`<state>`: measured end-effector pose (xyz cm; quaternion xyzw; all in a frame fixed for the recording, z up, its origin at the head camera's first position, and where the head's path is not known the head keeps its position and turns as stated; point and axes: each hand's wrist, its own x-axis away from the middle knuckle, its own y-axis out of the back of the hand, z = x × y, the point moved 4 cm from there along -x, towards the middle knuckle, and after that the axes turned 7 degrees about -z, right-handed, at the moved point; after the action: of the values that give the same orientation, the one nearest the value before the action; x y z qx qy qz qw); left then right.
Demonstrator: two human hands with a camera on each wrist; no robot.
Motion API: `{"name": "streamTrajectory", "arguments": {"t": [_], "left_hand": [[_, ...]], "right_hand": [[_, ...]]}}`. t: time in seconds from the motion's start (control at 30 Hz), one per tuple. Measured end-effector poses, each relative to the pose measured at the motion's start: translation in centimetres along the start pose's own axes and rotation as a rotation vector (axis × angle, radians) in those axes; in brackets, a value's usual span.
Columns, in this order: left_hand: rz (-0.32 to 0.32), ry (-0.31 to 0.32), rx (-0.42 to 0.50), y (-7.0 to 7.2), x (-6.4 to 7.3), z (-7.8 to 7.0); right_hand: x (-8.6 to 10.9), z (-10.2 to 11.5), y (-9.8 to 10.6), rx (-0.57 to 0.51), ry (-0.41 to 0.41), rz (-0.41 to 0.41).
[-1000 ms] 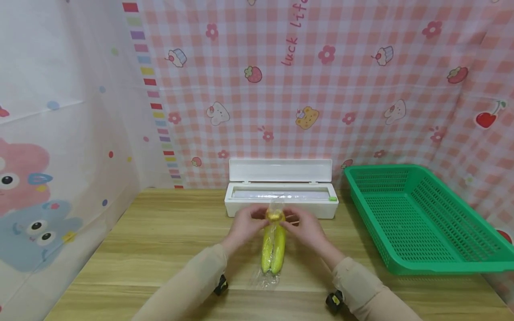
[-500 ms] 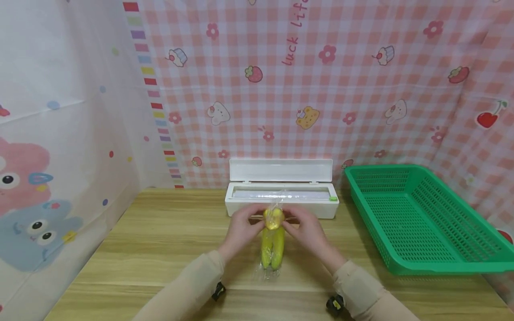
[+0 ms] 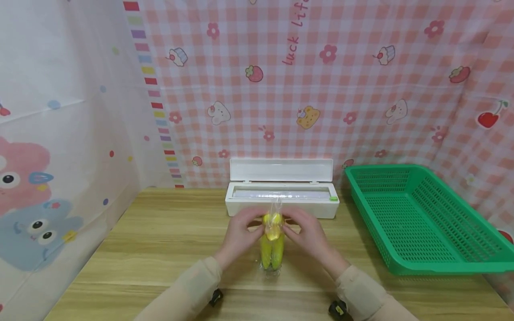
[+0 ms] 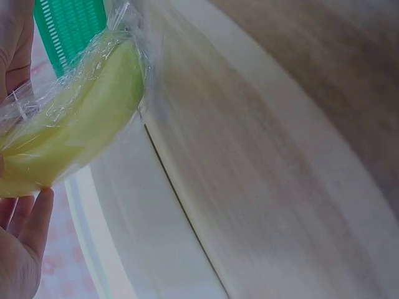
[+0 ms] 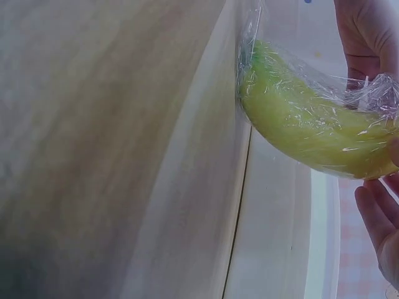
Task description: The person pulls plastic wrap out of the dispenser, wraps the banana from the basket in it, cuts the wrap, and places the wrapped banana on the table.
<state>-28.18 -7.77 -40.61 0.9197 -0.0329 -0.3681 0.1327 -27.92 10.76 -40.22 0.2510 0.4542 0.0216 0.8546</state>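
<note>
A pair of yellow-green bananas (image 3: 271, 252), wrapped together in clear cling film (image 3: 276, 206), is held in front of me. My left hand (image 3: 241, 232) grips the upper part from the left between thumb and fingers. From the right, my right hand (image 3: 308, 232) pinches the same part. In the left wrist view the wrapped bananas (image 4: 81, 118) curve down to the tabletop, film bunched round the greenish tips. The right wrist view shows crinkled film over the bananas (image 5: 305, 124), with fingertips (image 5: 374, 208) touching their underside. Fruit hides some of the fingers.
Just behind my hands stands a white cling film box (image 3: 283, 209), its lid (image 3: 281, 170) raised, a roll inside and a small green piece at its right end. A green perforated basket (image 3: 373, 232) sits on the wooden table (image 3: 160, 249) at the right. Patterned cloths hang behind and beside.
Both hands have come slightly lower with the bananas' upper end, which tips more toward me. The lower tips have risen a little in view.
</note>
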Motion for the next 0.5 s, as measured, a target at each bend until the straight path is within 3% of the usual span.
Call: {"name": "streamTrajectory", "arguments": {"t": [0.2, 0.5], "left_hand": [[-0.008, -0.067, -0.025, 0.0, 0.2, -0.5], [-0.007, -0.117, -0.031, 0.8, 0.2, -4.7]], "right_hand": [[0.2, 0.2, 0.1, -0.001, 0.032, -0.01], [0.4, 0.2, 0.5, -0.014, 0.049, -0.013]]}}
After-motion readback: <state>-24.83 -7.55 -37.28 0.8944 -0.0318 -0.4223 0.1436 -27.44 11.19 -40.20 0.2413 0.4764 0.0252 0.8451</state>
